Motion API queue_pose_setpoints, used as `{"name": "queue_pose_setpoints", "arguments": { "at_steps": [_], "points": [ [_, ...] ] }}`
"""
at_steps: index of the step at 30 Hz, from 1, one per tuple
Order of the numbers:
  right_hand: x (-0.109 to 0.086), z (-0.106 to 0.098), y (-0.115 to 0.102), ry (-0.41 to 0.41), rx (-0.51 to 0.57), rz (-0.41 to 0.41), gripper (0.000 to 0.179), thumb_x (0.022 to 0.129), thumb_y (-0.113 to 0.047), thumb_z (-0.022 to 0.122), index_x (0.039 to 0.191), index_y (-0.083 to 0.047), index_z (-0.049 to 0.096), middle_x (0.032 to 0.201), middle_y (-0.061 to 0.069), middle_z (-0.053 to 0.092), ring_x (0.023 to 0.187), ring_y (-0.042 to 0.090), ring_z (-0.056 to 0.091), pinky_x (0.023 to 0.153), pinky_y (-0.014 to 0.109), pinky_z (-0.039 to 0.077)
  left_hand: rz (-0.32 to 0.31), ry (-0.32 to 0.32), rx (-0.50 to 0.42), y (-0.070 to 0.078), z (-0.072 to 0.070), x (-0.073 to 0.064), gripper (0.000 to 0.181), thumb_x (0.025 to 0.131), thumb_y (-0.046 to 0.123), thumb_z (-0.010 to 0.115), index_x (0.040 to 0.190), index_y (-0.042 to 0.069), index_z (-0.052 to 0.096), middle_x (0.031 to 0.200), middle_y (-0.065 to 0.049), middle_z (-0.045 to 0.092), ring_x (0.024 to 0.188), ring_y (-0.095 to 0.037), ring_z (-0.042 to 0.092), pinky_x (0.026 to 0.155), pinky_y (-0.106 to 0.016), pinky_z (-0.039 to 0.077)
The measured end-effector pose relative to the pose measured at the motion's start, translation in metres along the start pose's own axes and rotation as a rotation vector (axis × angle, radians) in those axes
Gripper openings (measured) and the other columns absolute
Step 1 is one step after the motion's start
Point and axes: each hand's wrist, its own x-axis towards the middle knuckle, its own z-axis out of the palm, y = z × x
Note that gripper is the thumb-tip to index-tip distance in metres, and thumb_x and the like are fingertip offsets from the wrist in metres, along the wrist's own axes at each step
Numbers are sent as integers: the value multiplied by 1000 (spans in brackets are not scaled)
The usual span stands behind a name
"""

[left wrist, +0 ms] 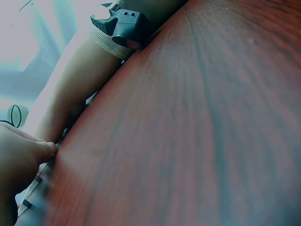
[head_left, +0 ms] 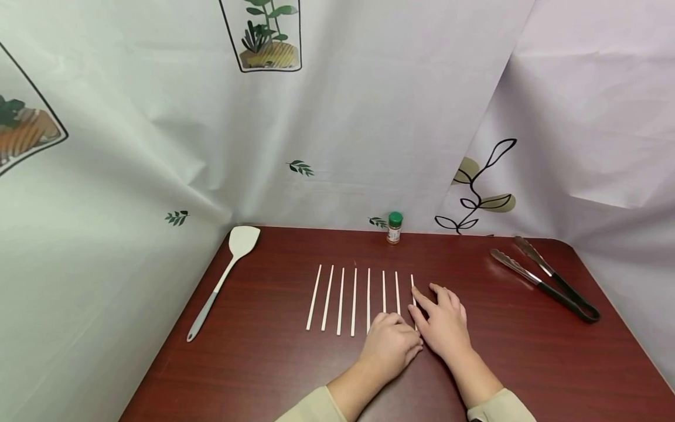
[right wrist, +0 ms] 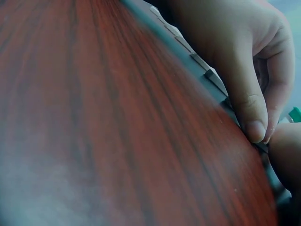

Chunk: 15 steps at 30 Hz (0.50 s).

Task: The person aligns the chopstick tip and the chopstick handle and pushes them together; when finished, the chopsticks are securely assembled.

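Several thin white sticks [head_left: 354, 302] lie side by side in a row on the dark red wooden table, roughly parallel and spaced apart. At the row's right end, the last white stick [head_left: 412, 280] is partly covered by both hands. My left hand [head_left: 390, 347] pinches its near end between thumb and forefinger, as the right wrist view shows; this hand also hides the near ends of neighbouring sticks. Farther up the same stick, my right hand [head_left: 445, 321] touches it with forefinger and thumb spread, the other fingers extended over the table.
A white spatula [head_left: 225, 275] with a grey handle lies along the left edge. At the back stands a small green-capped spice jar [head_left: 394, 228]. Metal tongs [head_left: 548, 278] with black handles lie spread on the right. A printed white cloth [head_left: 369, 117] hangs behind the table [head_left: 263, 363].
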Motion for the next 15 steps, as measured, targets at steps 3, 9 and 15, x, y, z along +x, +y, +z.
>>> {"name": "queue_pose_setpoints", "arguments": {
  "at_steps": [3, 9, 15],
  "points": [
    [-1, 0, 0, -2, -6, 2, 45, 102, -37, 71, 144, -20, 70, 152, 25, 51, 142, 50, 40, 108, 72, 32, 3, 3, -4, 0, 1, -1, 11, 82, 41, 90, 88, 35, 84, 93, 25, 76, 90, -4, 63, 79, -25, 44],
    [-2, 0, 1, -10, -13, 6, 45, 103, -38, 69, 145, -21, 69, 153, 25, 51, 142, 51, 39, 108, 73, 32, 5, 12, -19, -1, 2, -2, 10, 83, 40, 90, 90, 35, 84, 95, 24, 77, 91, -4, 63, 80, -26, 44],
    [-2, 1, 2, -9, -14, 4, 44, 103, -38, 69, 143, -21, 71, 153, 25, 51, 142, 53, 40, 108, 73, 32, 7, 26, -20, -1, 2, -3, 11, 81, 39, 90, 89, 35, 83, 95, 24, 76, 92, -5, 63, 83, -27, 44]
  ]
}}
